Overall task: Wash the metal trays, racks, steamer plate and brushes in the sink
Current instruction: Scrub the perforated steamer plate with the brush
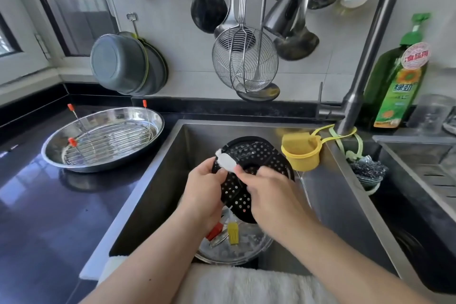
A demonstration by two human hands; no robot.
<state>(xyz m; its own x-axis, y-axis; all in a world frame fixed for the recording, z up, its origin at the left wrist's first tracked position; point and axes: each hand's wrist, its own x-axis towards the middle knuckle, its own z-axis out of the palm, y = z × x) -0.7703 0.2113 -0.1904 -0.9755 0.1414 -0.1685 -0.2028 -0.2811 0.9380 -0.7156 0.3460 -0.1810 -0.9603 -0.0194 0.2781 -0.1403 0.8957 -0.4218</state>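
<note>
- Head view, left to right: glossy black surface (49, 205) carries oval shiny steel tray (148, 136), long axis running left-low to right-high.
- Wire rack (108, 142) lies flat inside that tray, thin parallel bars, orange-tipped prongs sticking up.
- On the wall behind, grey bowls (123, 64) hang nested, bottoms facing out.
- Steel sink (153, 180) is matte with square walls; white fluffy towel (246, 286) is draped over its near edge.
- Left hand (204, 192) has fingers curled round the left rim of the steamer plate (256, 155), gripping it.
- Steamer plate is black, round, perforated with small holes, held over the sink and tilted up on edge, face toward the camera, top leaning away.
- Small white brush (225, 160), blurred, rests on the plate's upper left, pointing up-left.
- Right hand (266, 192) pinches the near end of that white brush, fingers curled, pressing it onto the plate.
- Below the hands, on the sink floor, sits a round metal tray (237, 249), wet; in it lie a yellow silicone brush (233, 232) with bristles pointing toward the camera and a red brush (214, 231) angled beside it.
- Yellow cup (301, 153) with sponge hangs from the grey faucet (362, 69).
- Steel scrubber (367, 170) sits on the divider; green soap bottle (394, 86) stands upright far right.
</note>
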